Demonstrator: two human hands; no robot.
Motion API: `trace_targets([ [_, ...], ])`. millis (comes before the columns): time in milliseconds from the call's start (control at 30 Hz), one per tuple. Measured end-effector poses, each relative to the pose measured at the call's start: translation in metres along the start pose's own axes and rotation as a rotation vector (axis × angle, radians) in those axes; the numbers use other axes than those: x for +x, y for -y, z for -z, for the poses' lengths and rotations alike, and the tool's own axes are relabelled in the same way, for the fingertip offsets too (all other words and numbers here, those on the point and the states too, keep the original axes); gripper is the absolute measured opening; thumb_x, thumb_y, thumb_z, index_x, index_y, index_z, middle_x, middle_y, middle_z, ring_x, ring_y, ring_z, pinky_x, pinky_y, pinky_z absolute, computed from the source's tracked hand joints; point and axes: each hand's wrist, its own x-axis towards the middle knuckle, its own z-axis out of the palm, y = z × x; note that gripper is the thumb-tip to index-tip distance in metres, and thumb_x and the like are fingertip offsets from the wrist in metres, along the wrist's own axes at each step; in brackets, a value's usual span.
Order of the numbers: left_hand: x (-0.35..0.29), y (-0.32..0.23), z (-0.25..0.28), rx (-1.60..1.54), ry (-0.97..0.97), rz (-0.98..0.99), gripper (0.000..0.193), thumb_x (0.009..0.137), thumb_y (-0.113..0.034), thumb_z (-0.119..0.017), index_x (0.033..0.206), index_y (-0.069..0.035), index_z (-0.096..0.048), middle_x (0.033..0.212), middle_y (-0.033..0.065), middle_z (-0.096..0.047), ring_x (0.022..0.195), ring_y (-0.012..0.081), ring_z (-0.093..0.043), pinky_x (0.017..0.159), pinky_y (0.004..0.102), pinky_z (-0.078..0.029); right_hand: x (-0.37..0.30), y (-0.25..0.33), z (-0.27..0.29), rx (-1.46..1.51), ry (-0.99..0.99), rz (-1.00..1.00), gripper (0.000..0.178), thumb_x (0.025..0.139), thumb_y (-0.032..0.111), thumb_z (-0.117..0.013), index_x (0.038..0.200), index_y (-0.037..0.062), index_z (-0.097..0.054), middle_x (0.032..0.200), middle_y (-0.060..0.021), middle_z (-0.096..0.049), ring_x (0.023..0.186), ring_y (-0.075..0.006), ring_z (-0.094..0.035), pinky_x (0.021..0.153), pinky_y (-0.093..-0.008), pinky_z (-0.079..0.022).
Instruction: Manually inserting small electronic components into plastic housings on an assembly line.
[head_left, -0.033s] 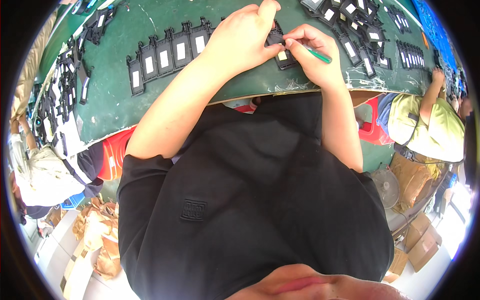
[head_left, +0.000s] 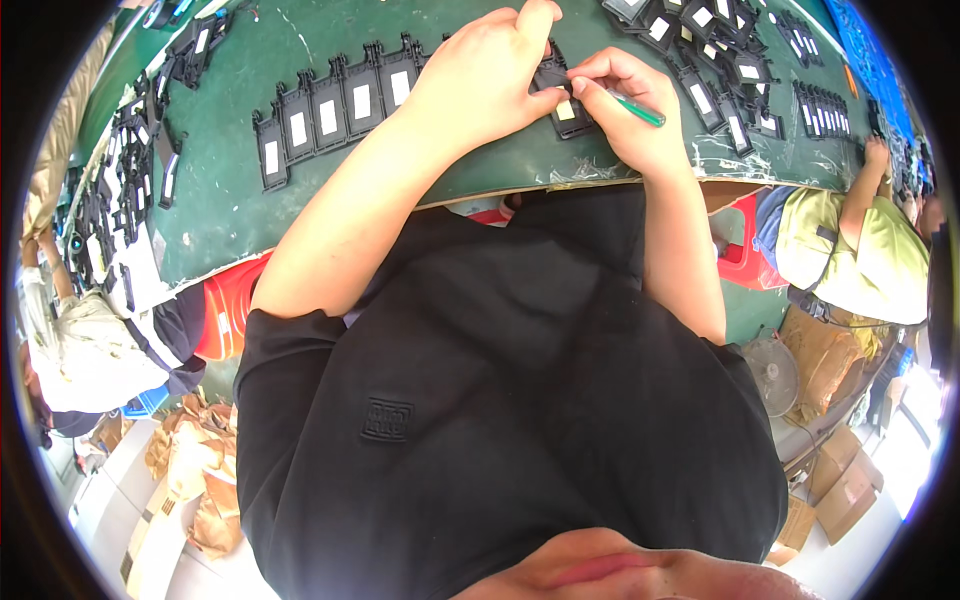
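Your slim green tool [head_left: 643, 114] slanted in your right hand [head_left: 645, 142], its green end pointing right and slightly toward you. The black plastic part [head_left: 573, 127] lay label-up on the tabletop [head_left: 225, 150], its pale label [head_left: 566, 110] partly visible between that hand and your left [head_left: 490, 80].

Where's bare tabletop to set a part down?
Green tabletop is bare between the left heap and the row of black parts, plus beyond that row. Crowded: the right heap, and where the left hand and right hand work another black part.
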Motion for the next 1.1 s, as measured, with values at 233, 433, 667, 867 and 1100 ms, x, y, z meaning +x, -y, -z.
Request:
trace_targets([
  [233, -0.002, 0.007, -0.004, -0.003, -0.008, -0.026, 0.061, 0.078, -0.014, -0.082, 0.123, -0.001, -0.044, 0.092, 0.0182, -0.066, 0.091, 0.0408, -0.067, 0.080, 0.0466, -0.054, 0.000, 0.000, 0.001, 0.015, 0.005, -0.050, 0.006, 0.095, 0.004, -0.069, 0.097, -0.0010, -0.070, 0.087, -0.0005, -0.071, 0.082, -0.0059, -0.064, 0.074, -0.0239, -0.052],
  [433, -0.003, 0.006, -0.002, -0.003, -0.007, -0.036, 0.061, 0.078, -0.014, -0.082, 0.124, -0.002, -0.043, 0.092, 0.0183, -0.066, 0.092, 0.0410, -0.067, 0.081, 0.0469, -0.054, -0.001, 0.002, 0.002, 0.036, 0.009, -0.063, 0.006, 0.094, 0.004, -0.068, 0.098, -0.0005, -0.071, 0.087, -0.0004, -0.071, 0.083, -0.0055, -0.064, 0.075, -0.0237, -0.052],
  [667, -0.002, 0.000, 0.002, 0.001, 0.023, 0.011, 0.059, 0.081, -0.015, -0.081, 0.124, -0.001, -0.044, 0.093, 0.0184, -0.066, 0.093, 0.0409, -0.067, 0.082, 0.0474, -0.054, -0.002, -0.003, 0.001, -0.032, 0.027, 0.004, 0.006, 0.099, 0.002, -0.065, 0.102, 0.0010, -0.070, 0.092, 0.0000, -0.070, 0.074, -0.0038, -0.058, 0.065, -0.0201, -0.046],
  [867, -0.002, 0.003, 0.000, -0.005, 0.012, -0.006, 0.057, 0.081, -0.015, -0.079, 0.123, -0.001, -0.044, 0.093, 0.0191, -0.066, 0.094, 0.0418, -0.067, 0.082, 0.0479, -0.054, 0.000, 0.004, 0.001, -0.005, 0.036, -0.075, 0.007, 0.100, 0.006, -0.065, 0.100, 0.0006, -0.070, 0.092, -0.0003, -0.070, 0.073, -0.0042, -0.058, 0.065, -0.0195, -0.045],
  [1100, -0.001, 0.001, 0.002, 0.001, 0.031, 0.007, 0.059, 0.079, -0.013, -0.080, 0.123, -0.001, -0.043, 0.094, 0.0212, -0.067, 0.094, 0.0434, -0.067, 0.082, 0.0488, -0.054, 0.016, 0.008, 0.002, -0.041, 0.130, -0.017, 0.009, 0.096, 0.004, -0.060, 0.095, -0.0016, -0.067, 0.087, -0.0021, -0.067, 0.071, -0.0071, -0.054, 0.063, -0.0237, -0.044],
])
